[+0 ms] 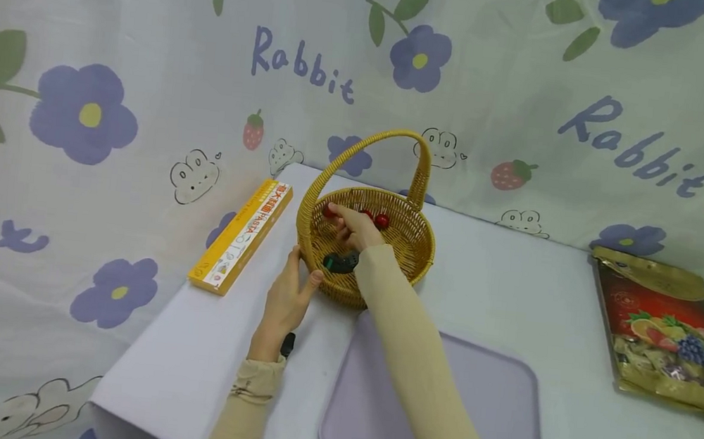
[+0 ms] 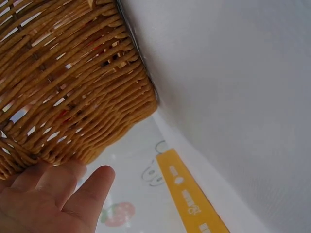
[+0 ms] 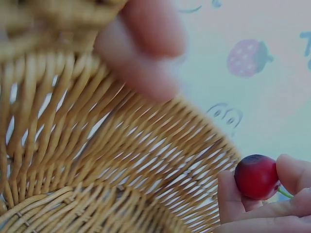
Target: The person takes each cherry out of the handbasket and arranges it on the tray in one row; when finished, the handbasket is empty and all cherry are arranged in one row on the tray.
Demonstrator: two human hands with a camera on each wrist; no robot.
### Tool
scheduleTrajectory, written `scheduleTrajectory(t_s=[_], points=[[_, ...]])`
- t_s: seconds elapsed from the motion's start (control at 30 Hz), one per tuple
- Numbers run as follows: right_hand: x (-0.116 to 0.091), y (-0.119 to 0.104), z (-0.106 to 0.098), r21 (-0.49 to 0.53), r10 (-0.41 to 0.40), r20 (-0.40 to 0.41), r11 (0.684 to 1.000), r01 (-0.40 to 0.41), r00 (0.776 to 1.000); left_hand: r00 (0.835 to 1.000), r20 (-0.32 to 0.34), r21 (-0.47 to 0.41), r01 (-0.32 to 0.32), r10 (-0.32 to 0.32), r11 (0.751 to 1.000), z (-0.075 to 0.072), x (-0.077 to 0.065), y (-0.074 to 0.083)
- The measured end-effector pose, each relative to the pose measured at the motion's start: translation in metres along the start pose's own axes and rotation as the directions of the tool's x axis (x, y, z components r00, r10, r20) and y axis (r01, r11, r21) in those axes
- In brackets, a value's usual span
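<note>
Right hand pinches red cherry by far-left wall of basket, near far edge of table. Left hand, loosely spread, touches basket's side: should brace gently. Light pinch best, I'd say, cherry clear of handle.

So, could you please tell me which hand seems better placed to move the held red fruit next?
Probably the right hand: it pinches the red fruit at the basket, while the left hand touches the basket's outer side, with no fruit visible in it.
</note>
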State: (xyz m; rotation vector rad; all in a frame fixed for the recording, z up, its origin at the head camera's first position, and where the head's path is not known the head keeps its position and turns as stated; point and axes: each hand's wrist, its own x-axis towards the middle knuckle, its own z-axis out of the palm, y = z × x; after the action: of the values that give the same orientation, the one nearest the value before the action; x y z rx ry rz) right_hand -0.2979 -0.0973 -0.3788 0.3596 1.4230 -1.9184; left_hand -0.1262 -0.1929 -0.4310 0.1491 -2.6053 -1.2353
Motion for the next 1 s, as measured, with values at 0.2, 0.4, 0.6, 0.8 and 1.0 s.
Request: scheduleTrajectory(t_s=[0.2, 0.4, 0.6, 0.8, 1.0], points=[[-0.022, -0.013, -0.010, 0.065, -0.046, 0.068, 0.997, 0.041, 0.997, 1.000, 0.002, -0.021, -0.003, 0.003, 1.000, 0.000, 0.003, 0.002], [-0.047, -0.020, -0.029, 0.090, -0.108, 0.141, 0.991, 0.096, 0.984, 1.000, 0.017, -0.016, -0.015, 0.015, 1.000, -0.002, 0.005, 0.001], [-0.068, -0.020, -0.056, 0.118, -0.127, 0.141, 0.987, 0.111, 0.982, 1.000, 0.024, -0.031, -0.004, 0.005, 0.999, 0.001, 0.001, -0.003], [-0.093, -0.018, -0.089, 0.070, -0.170, 0.145, 0.984, 0.162, 0.975, 0.999, 0.025, -0.052, -0.025, 0.026, 0.998, 0.006, 0.004, -0.004], [-0.122, -0.006, -0.133, -0.147, -0.238, 0.135, 0.955, 0.257, 0.962, 0.999, -0.009, -0.064, -0.035, 0.034, 0.997, 0.001, 0.009, -0.003]])
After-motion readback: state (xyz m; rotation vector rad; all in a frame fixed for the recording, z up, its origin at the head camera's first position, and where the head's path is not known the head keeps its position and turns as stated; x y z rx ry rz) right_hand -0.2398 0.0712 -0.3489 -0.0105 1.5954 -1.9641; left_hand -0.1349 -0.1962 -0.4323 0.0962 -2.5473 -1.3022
